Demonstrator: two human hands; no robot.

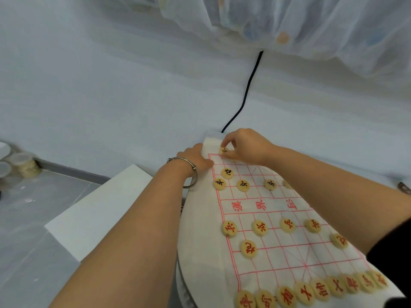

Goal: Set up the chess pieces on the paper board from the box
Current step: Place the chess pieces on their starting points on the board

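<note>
1. The paper board (pixel 200 236) fills the lower right of the frame, draped over a round support. The side nearest the bottom edge looks finished and the top side is barely begun, so I judge the task a little past halfway.
2. A white slab (pixel 100 207) lies left of the board; whether it is the box I cannot tell.
3. The right hand (pixel 244 147), at mid-frame, pinches a black-lettered piece (pixel 223 150) between fingertips and thumb, on the upper left corner of the board's grid.
4. The left hand (pixel 195 160), just left of it, lies on the board's edge. Whether it pinches the paper or only presses it I cannot tell.
5. Red pieces (pixel 304 291): fifteen are visible, with nine in the bottom row, two above that and four in the next row up. The right forearm may hide a fifth there.
6. Black pieces (pixel 243 185): six are visible, with four in a row (one half hidden), one above them and the one being held. Judging by the red side's count, about ten are still to come.
</note>
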